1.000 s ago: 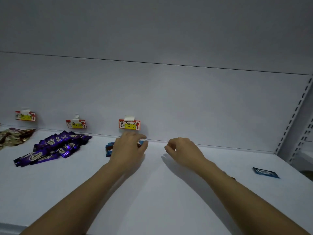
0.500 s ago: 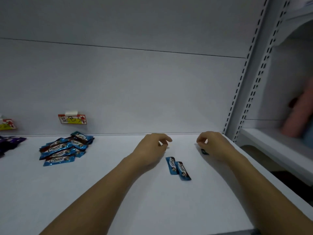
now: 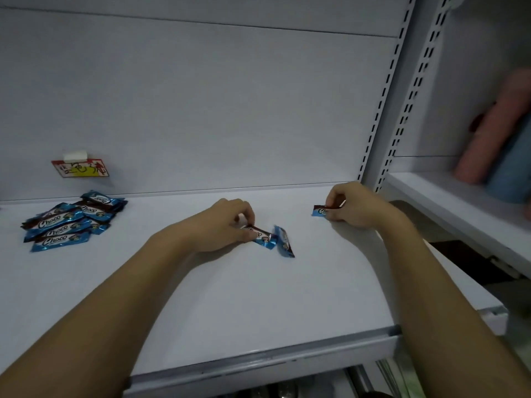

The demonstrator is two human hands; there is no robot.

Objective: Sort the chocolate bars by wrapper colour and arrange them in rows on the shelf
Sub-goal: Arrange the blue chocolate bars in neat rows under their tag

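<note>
The chocolate bars are small, flat and foil-wrapped. Judged from their size, each is light; the wrapper is thin, glossy and probably slippery, with crimped end seals. The best hold is likely a fingertip pinch across the narrow body or at an end seal, with light pressure, since the bar inside may snap if bent.

The left hand (image 3: 221, 225), at frame centre, has its fingers curled and pinches one blue bar (image 3: 260, 236) at its near end. The bar lies on the white shelf (image 3: 258, 305). A second loose blue bar (image 3: 284, 245) lies just beside it to the right, apart from the hand.

The right hand (image 3: 352, 206), right of centre, has curled fingers and grips a third blue bar (image 3: 321, 211). The bar projects to the left from the fingertips, close above the shelf surface.

The sorted blue pile (image 3: 69, 222) lies at the left of the frame, well apart from both hands, below a paper label (image 3: 82, 169) taped to the back panel.
</note>
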